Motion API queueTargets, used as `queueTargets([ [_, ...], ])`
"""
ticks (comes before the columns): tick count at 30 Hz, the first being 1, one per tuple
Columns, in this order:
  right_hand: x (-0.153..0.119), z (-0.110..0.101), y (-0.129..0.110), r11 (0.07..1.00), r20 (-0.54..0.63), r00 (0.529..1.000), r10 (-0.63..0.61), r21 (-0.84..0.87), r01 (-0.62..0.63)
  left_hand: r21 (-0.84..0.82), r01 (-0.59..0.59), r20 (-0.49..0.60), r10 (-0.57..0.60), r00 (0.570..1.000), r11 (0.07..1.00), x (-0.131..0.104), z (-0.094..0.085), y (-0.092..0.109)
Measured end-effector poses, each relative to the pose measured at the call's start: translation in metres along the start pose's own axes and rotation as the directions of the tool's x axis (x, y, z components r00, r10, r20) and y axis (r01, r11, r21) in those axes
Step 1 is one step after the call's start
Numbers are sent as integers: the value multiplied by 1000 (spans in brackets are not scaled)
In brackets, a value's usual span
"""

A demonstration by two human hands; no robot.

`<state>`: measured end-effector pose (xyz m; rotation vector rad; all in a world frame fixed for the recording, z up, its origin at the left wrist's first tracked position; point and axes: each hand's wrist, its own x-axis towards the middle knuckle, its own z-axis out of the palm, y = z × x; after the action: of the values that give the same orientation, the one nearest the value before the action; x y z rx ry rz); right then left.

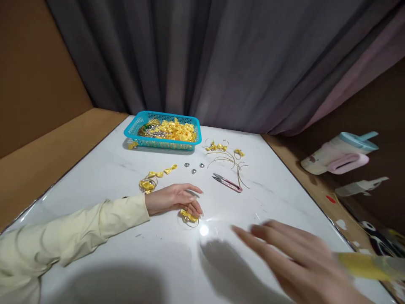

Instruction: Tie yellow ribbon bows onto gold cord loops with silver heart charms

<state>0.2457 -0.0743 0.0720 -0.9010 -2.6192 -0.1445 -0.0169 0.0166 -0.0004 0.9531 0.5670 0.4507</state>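
My left hand (175,197) reaches over the white tabletop, its fingertips at a small yellow bow with a thin gold cord looped round it (189,216). The fingers are curved and partly spread, and the fingertips touch or hover over the bow's cord. Nearer the camera on the right, my right hand (297,253) is raised above the table, blurred, with its fingers stretched out and nothing seen in them. Pink-handled thread snips (228,183) lie beyond both hands. Several yellow bows (147,185), some with gold cord, rest beyond my left wrist.
A blue basket (164,145) of yellow bows and cords stands at the back. Silver heart pieces (193,171) and cut gold cords (238,169) lie mid-table. At the right edge are a cup (338,154), a small bottle (357,187) and black-handled scissors (376,240).
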Motion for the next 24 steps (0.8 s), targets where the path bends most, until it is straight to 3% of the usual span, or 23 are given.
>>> queueTargets([
  [3, 51, 34, -6, 971, 113, 964, -239, 23, 238, -11, 13, 15, -13, 1000, 1000, 0, -1, 0],
  [8, 85, 74, 1, 910, 29, 915, -402, -101, 403, 51, 52, -68, -49, 996, 997, 1, -2, 2],
  [14, 83, 94, 6, 909, -71, 910, -409, -123, 399, 72, 77, -82, -71, 994, 994, 1, 0, 6],
  [19, 79, 106, 12, 914, -173, 900, -400, -4, 405, 37, 73, -97, -69, 993, 997, -2, 2, 11],
  [24, 82, 92, 16, 971, -232, 946, -225, 28, 238, 362, -25, -299, 142, 944, 932, -9, 6, 17],
])
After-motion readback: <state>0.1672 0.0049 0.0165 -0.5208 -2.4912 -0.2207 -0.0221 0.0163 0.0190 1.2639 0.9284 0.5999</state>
